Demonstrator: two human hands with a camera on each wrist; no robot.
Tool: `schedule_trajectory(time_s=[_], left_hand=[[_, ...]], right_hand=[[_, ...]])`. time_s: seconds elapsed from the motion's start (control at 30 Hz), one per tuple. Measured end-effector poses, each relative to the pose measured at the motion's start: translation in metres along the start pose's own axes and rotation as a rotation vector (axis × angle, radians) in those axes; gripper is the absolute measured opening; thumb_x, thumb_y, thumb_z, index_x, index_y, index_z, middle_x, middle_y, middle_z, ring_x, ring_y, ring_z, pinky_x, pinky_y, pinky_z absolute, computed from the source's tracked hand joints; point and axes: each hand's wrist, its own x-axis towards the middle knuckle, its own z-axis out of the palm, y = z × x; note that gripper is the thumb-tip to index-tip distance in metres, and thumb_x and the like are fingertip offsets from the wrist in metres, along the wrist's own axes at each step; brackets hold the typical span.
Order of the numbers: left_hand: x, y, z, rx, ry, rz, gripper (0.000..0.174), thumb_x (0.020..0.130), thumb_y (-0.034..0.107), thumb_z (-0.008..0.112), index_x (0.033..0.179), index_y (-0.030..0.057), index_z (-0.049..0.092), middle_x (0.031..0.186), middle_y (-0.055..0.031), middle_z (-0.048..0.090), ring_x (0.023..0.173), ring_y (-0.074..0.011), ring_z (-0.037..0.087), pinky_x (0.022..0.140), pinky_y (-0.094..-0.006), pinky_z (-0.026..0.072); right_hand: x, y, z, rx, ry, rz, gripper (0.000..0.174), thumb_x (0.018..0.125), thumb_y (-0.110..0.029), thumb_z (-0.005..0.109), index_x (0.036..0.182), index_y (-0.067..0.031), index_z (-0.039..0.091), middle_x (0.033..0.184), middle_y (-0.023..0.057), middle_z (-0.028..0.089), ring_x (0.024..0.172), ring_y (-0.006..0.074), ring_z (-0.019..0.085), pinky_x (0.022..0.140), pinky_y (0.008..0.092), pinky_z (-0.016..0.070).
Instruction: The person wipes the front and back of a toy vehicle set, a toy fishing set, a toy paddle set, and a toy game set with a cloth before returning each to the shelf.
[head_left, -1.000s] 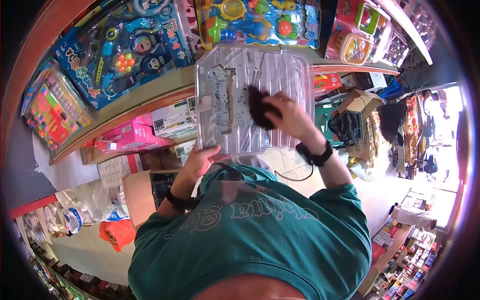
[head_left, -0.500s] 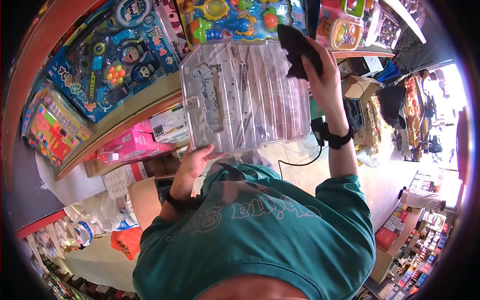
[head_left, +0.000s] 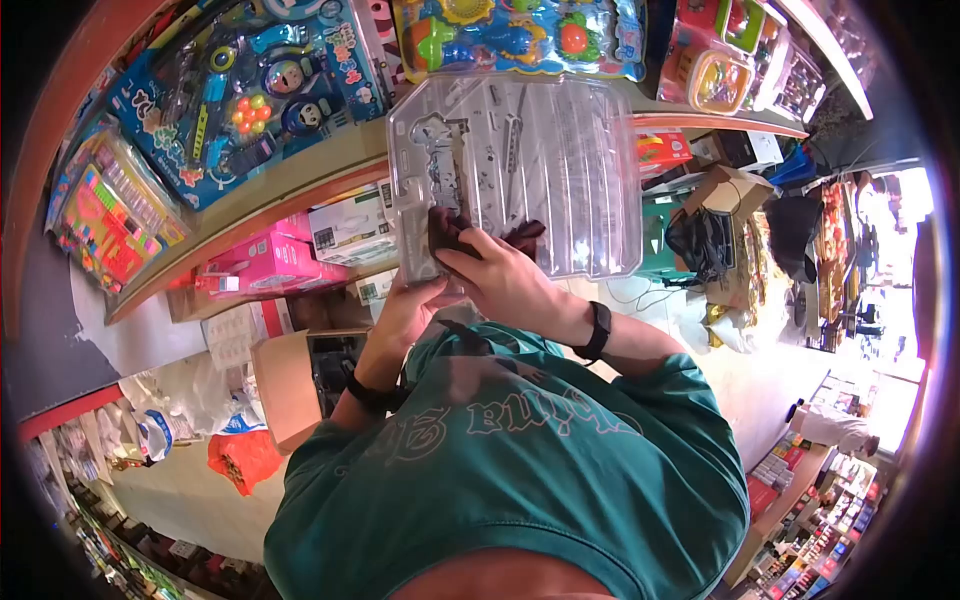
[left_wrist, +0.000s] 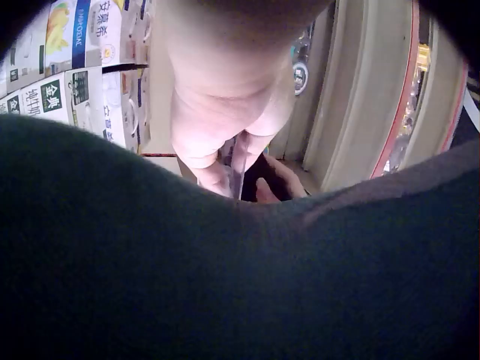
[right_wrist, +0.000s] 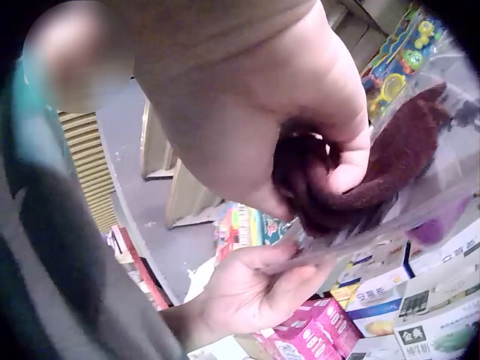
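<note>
A large clear plastic blister package (head_left: 590, 180), ribbed on its face, is held up in front of the person. The left hand (head_left: 408, 312) pinches its lower left edge, thumb on the near face; the left wrist view shows the package edge between thumb and fingers of that hand (left_wrist: 225, 112). Bunched in the right hand (head_left: 508, 285) is a dark maroon cloth (head_left: 450, 232), which lies against the package's lower left part, close to the left thumb. In the right wrist view the fingers curl round the cloth (right_wrist: 409, 146), and a loose end spreads over the plastic.
Behind the package runs a shelf with a blue toy set (head_left: 230, 100) and a yellow-edged toy pack (head_left: 520, 40). Pink boxes (head_left: 270, 262) stand on a lower level. An open cardboard box (head_left: 285, 390) is at the person's left, with a red bag (head_left: 243, 460) beyond it.
The right hand lifted the cloth off to the package's upper right, then brought it down to the lower left part. The left hand keeps its hold on the edge.
</note>
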Motion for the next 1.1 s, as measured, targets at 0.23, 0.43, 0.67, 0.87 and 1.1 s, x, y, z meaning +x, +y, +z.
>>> schedule_trajectory(time_s=[0.23, 0.43, 0.67, 0.87, 1.1], left_hand=[[0.001, 0.002, 0.007, -0.040, -0.014, -0.007, 0.061, 0.087, -0.005, 0.055, 0.142, 0.0098, 0.032, 0.122, -0.0105, 0.055, 0.108, -0.0234, 0.059, 0.092, -0.0496, 0.0540], [0.000, -0.001, 0.024, -0.009, -0.016, 0.044, 0.056, 0.088, -0.005, 0.055, 0.138, 0.0108, 0.038, 0.122, -0.0090, 0.056, 0.109, -0.0267, 0.059, 0.091, -0.0538, 0.0529], [0.001, -0.006, 0.021, -0.125, -0.085, 0.022, 0.058, 0.091, 0.005, 0.058, 0.142, 0.0108, 0.031, 0.126, -0.0093, 0.053, 0.115, -0.0286, 0.057, 0.092, -0.0534, 0.0526], [0.003, 0.004, 0.025, -0.056, -0.131, 0.106, 0.060, 0.091, 0.013, 0.062, 0.142, 0.0113, 0.031, 0.133, -0.0075, 0.048, 0.120, -0.0259, 0.053, 0.092, -0.0505, 0.0531], [0.007, 0.000, 0.026, 0.060, -0.147, 0.093, 0.063, 0.091, 0.007, 0.059, 0.145, 0.0140, 0.027, 0.131, -0.0081, 0.049, 0.117, -0.0240, 0.054, 0.089, -0.0492, 0.0546]], right_hand=[[0.036, 0.008, -0.016, -0.167, 0.084, 0.128, 0.030, 0.080, -0.007, 0.063, 0.110, -0.0068, 0.062, 0.105, 0.0166, 0.053, 0.081, 0.0373, 0.062, 0.069, 0.0426, 0.0537], [0.094, 0.038, -0.027, -0.308, 0.284, 0.111, 0.024, 0.083, -0.007, 0.062, 0.107, -0.0064, 0.062, 0.099, 0.0191, 0.053, 0.079, 0.0389, 0.061, 0.068, 0.0436, 0.0531], [0.083, 0.018, -0.013, -0.318, -0.040, 0.289, 0.023, 0.082, -0.011, 0.065, 0.103, -0.0040, 0.060, 0.097, 0.0210, 0.053, 0.081, 0.0411, 0.060, 0.074, 0.0448, 0.0511], [0.078, -0.012, -0.047, -0.003, -0.085, 0.066, 0.022, 0.080, -0.009, 0.064, 0.101, -0.0010, 0.062, 0.094, 0.0214, 0.057, 0.081, 0.0417, 0.060, 0.072, 0.0456, 0.0506], [0.099, -0.003, -0.028, -0.157, 0.087, -0.035, 0.035, 0.084, -0.008, 0.063, 0.118, -0.0042, 0.056, 0.107, 0.0215, 0.052, 0.085, 0.0415, 0.060, 0.071, 0.0450, 0.0526]])
